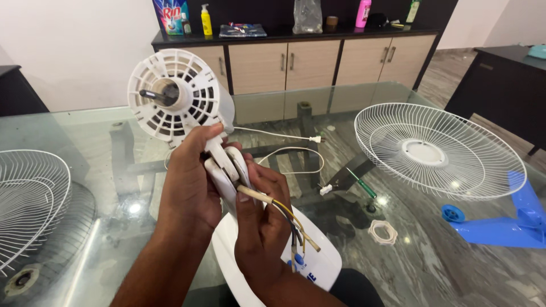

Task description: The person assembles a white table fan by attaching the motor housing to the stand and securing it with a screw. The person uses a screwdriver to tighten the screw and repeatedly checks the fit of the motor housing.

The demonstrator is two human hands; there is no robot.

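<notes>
Holding the motor [177, 96] up over the glass bench [284, 108], your left hand [190, 176] has its grip closed round the white neck [223, 162] below the round vented housing. Your right hand [263, 219] pinches the wires [284, 213] that come out of the neck, fingers closed on them. A front grille [438, 150] lies on the bench to your right, with a green screwdriver [362, 183], a white ring nut [382, 232] and blue blades [500, 227] near it

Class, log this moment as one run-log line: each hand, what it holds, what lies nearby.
left hand: grips fan motor housing neck | right hand: holds wire bundle | nearby: fan guard, screwdriver
</notes>
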